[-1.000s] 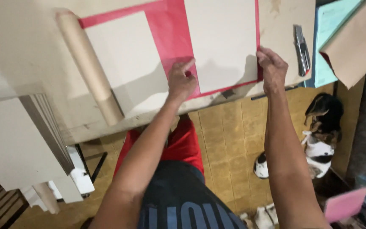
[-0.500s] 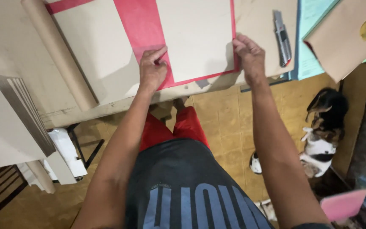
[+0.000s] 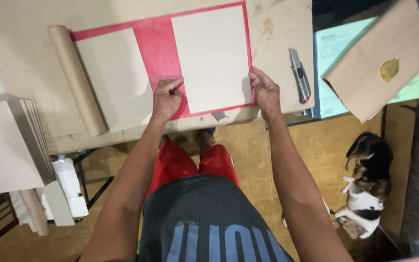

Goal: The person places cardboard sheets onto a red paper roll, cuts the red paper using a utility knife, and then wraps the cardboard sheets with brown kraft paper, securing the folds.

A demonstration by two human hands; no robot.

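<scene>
A big flat desk [image 3: 25,53] with a dull tan top, marked with a few brown stains, is seen from above. A wide red sheet [image 3: 158,51] is spread flat on it, thin and smooth like paper. Two stiff grey boards are laid on the red sheet: the right board [image 3: 212,56] is a clean upright rectangle, and the left board [image 3: 110,73] lies just beside a long roll of brown paper [image 3: 76,80]. A strip of red is left bare between the two boards. The right board is held at its two bottom corners. The left hand [image 3: 167,97] is curled shut at the board's lower left corner, with the fingertips pinched down on the red sheet right at the board's edge. The right hand [image 3: 266,92] is pressed against the board's lower right edge, with the fingers bent over the edge and onto the red border. A stack of grey boards [image 3: 6,145] is seen at the left side. A folded brown paper packet [image 3: 379,63] with a yellow spot is seen at the right, resting on a light green sheet [image 3: 328,48]. A small black, brown and white dog [image 3: 367,187] is seen on the tiled floor [image 3: 311,145]. A slim grey utility knife [image 3: 299,75] is laid on the desk just to the right of the right hand.
</scene>
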